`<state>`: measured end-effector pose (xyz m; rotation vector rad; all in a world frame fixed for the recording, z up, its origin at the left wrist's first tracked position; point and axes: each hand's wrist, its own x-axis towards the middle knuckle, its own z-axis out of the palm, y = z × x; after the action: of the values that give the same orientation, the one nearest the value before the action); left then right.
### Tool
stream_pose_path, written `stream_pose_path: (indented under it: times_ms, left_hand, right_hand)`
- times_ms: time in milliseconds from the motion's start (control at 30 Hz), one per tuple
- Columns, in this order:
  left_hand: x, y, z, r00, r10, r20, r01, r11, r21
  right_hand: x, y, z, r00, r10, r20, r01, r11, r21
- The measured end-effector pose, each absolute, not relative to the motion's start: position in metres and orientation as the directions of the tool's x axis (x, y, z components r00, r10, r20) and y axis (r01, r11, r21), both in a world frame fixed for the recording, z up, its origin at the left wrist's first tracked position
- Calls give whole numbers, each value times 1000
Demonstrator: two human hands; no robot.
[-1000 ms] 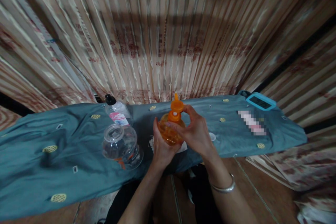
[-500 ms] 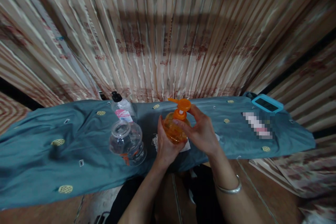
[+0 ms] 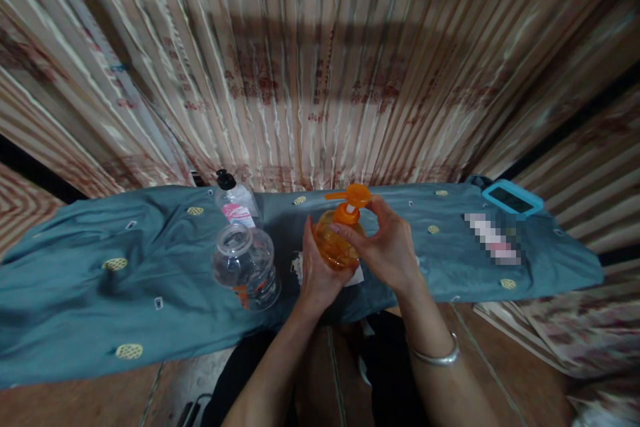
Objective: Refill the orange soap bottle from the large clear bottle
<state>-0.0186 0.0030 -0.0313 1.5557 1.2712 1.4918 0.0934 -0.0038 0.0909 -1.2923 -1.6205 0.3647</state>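
here, one round orange translucent plastic pump bottle (image 3: 336,245) is held upright over the near middle of a teal cloth dotted with yellow ovals (image 3: 150,260), above a white paper scrap (image 3: 354,276) that is mostly hidden under it. two hands are seen, both the person's own. the bottle's body is cupped from the near side by the left hand (image 3: 314,273), its fingers wrapped closed around the lower half. the orange pump collar below the flat spout is pinched by the right hand (image 3: 387,250), thumb and fingers drawn together on it, with the spout pointing left. one silver metal bangle (image 3: 434,357) is worn on the right wrist.

two other bottles are counted on the cloth: one clear, rounded, open-mouthed plastic bottle (image 3: 246,265) just left of the left hand, not touched, and one clear bottle with a black pump top and pink label (image 3: 234,203) behind it, near the wall. one light-blue-framed rectangular device with a dark screen (image 3: 511,197) lies at the far right end, well apart from the hands.

a patch between the device and the right hand is blurred out and cannot be read. the bottle's base is covered by the left palm. whatever carries the cloth is hidden. a striped, shiny curtain (image 3: 320,60) fills the background.
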Motion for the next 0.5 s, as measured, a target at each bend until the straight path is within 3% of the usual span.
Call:
stream_pose_path:
  times_ms: [267,500]
  left_hand:
    - [-20,1,-30,-88,926,367,224,-340,913]
    - [-19,3,-32,-99,938,333,210,-307,928]
  right_hand:
    - [109,-4,92,-191,874,447,482,480,-733]
    - [99,-3,91,51,865,498,571,384,-726]
